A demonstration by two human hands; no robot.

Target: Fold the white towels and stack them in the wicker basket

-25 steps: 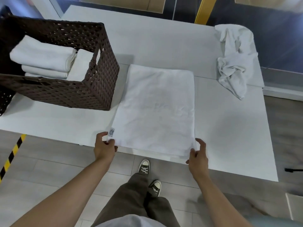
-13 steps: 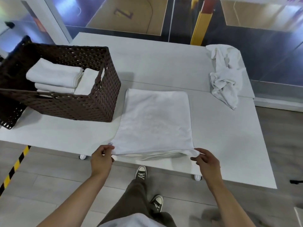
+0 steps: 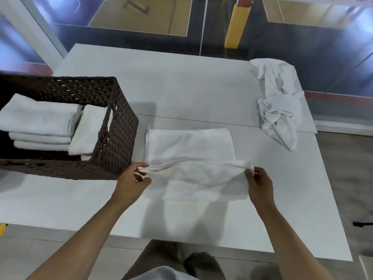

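A white towel (image 3: 189, 146) lies on the white table (image 3: 181, 87), its near edge lifted and carried away from me over the rest. My left hand (image 3: 134, 179) pinches the near left corner. My right hand (image 3: 257, 181) pinches the near right corner. The raised edge sags between the two hands. To the left stands the dark brown wicker basket (image 3: 119, 138), holding several folded white towels (image 3: 38, 120). A crumpled white towel (image 3: 278, 104) lies at the table's far right.
The basket's right wall is close to my left hand. A yellow post (image 3: 236, 27) and glass panels stand behind the table. My legs and a shoe show below the table's near edge.
Both hands have lifted the towel's near edge off the table front and carried it away from me, folding the towel over itself. The camera has moved closer over the table.
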